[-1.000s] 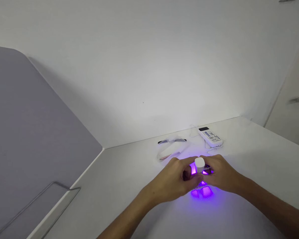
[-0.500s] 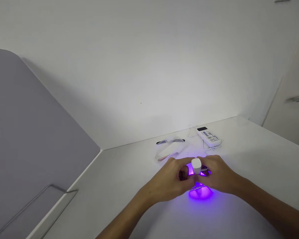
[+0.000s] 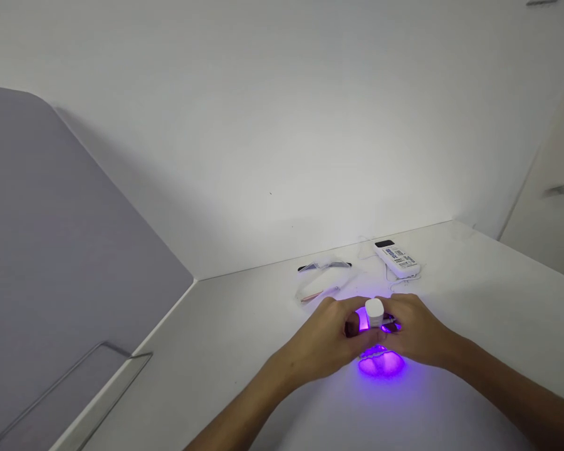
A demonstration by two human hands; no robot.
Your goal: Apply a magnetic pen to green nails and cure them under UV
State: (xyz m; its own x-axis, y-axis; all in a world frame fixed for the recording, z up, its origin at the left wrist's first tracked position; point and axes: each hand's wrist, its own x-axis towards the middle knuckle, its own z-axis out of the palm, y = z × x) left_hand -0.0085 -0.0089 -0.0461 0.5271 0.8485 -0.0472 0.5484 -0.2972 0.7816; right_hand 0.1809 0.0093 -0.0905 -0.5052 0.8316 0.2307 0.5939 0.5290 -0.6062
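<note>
A small white UV lamp [image 3: 375,308] with a rounded square top throws purple light onto the white table below it. From the left, my left hand [image 3: 326,332] closes on it with curled fingers, thumb at its near side. My right hand [image 3: 416,329] pinches it from the right side, its thumb meeting the left one in front. A thin white piece sticks out of the lamp toward my right fingers. Under my thumbs, a patch of purple glow lies on the table. My fingertips and the lamp's underside are mostly hidden.
Behind my hands lies a clear plastic bag [image 3: 322,280] with dark-ended pieces and a thin pinkish stick. A white power bank [image 3: 398,260] with printed labels and a cable lies further right. A wire frame [image 3: 117,391] hangs over the table's left edge. A white wall rises behind.
The whole view has shifted slightly. My hands keep the same grip on the glowing lamp, and nothing on the table has moved.
</note>
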